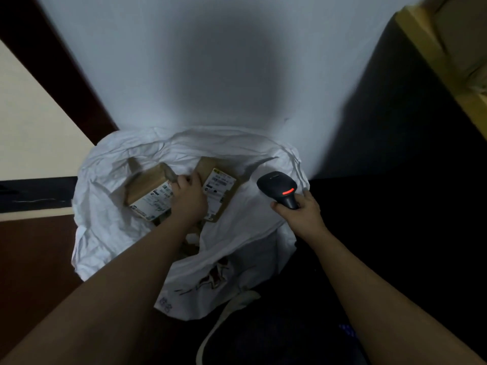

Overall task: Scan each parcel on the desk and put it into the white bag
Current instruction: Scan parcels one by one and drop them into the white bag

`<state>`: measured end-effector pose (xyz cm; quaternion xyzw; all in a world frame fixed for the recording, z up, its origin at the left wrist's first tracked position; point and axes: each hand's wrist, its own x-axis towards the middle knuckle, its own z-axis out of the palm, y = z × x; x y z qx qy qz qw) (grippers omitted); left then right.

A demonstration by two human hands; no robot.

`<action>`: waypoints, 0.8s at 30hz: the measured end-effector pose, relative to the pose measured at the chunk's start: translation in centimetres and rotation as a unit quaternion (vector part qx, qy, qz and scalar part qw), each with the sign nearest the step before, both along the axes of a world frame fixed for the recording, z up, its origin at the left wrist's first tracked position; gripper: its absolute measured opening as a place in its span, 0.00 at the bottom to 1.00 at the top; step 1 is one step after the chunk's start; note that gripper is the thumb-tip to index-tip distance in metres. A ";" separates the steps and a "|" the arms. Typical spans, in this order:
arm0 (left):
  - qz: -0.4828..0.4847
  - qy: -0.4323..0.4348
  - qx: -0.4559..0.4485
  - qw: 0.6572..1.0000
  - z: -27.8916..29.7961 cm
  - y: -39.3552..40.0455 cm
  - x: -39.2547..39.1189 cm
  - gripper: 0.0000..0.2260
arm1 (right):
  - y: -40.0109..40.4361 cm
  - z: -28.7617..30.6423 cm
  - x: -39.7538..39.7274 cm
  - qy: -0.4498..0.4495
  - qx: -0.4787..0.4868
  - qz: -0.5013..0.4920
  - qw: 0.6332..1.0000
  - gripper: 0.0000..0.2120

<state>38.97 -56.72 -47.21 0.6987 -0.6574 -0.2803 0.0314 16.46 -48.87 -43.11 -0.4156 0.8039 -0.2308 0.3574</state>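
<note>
A: Where's the parcel (147,196)?

B: Inside the white bag (105,219), beside another labelled box (218,193). The left hand (189,196) reaches in, fingers curled at its top corner; a firm grip I cannot confirm

A: Handling?

B: Stiff cardboard, probably light; take it by the edges. The right hand (300,212) grips the scanner (279,188)

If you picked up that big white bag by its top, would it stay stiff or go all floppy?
Probably floppy: the white bag is thin and creased, and its rim sags. It would likely feel lumpy and bottom-heavy, since cardboard parcels lie inside. The left hand reaches among them.
</note>
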 end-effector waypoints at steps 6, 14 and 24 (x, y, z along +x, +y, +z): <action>0.007 0.043 -0.102 0.994 -0.3 1.0 0.0 0.27 | -0.5 -1.7 0.1 -0.048 -0.041 -0.002 0.998 0.11; -0.049 0.064 -0.139 0.987 3.6 1.9 -1.6 0.21 | 1.0 2.8 0.3 -0.069 -0.114 0.018 0.991 0.18; -0.141 0.263 -0.177 0.938 17.2 6.1 -6.2 0.14 | 9.4 17.8 -0.2 -0.028 -0.180 -0.051 0.982 0.11</action>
